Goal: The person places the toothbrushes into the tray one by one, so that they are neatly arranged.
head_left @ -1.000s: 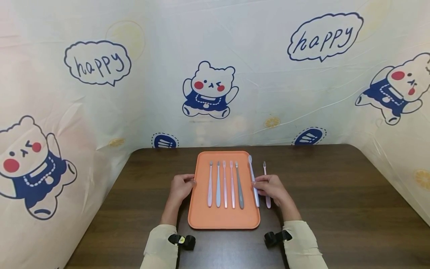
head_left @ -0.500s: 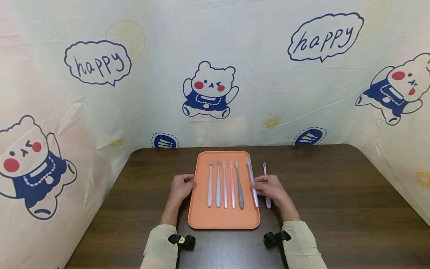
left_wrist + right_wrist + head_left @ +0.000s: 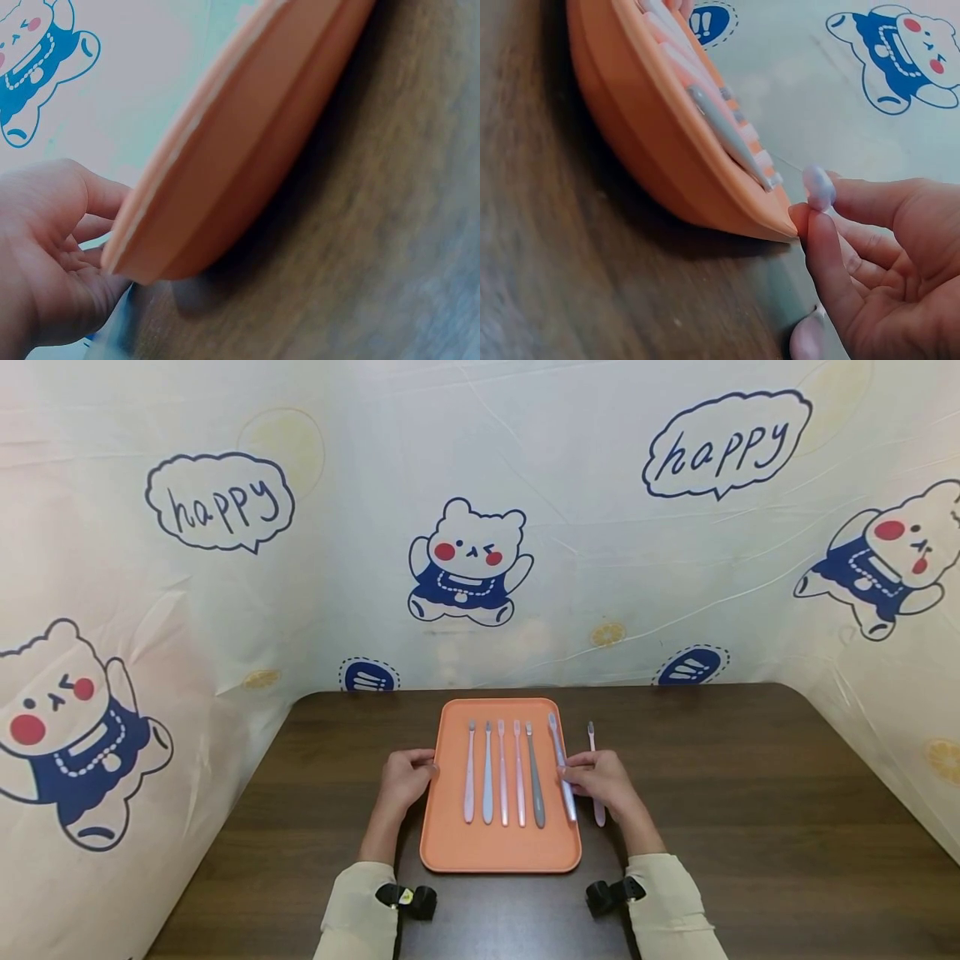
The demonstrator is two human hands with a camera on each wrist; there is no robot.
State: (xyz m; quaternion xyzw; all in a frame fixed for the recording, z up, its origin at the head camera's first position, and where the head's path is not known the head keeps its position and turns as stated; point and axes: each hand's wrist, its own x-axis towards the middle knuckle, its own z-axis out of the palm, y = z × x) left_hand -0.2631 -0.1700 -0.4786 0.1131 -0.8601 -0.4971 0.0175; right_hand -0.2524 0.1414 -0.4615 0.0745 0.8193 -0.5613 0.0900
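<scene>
An orange tray sits on the table, bearing a row of several toothbrushes, among them a grey one and a blue one. At its left edge my left hand holds the rim; the left wrist view shows the fingers at the tray's side wall. My right hand pinches a pale bluish-purple toothbrush between thumb and finger, over the tray's right rim. In the right wrist view its handle end pokes out from the fingertips. Just right of the tray lies a pink toothbrush, partly behind that hand.
The dark wooden table stretches out on both sides of the tray. A pale printed curtain with cartoon bears hangs behind and at the sides. Each sleeve carries a black wrist camera.
The right hand has shifted slightly left, bringing the pale purple toothbrush inward over the tray's right rim. The left hand, the tray and the other toothbrushes stay put.
</scene>
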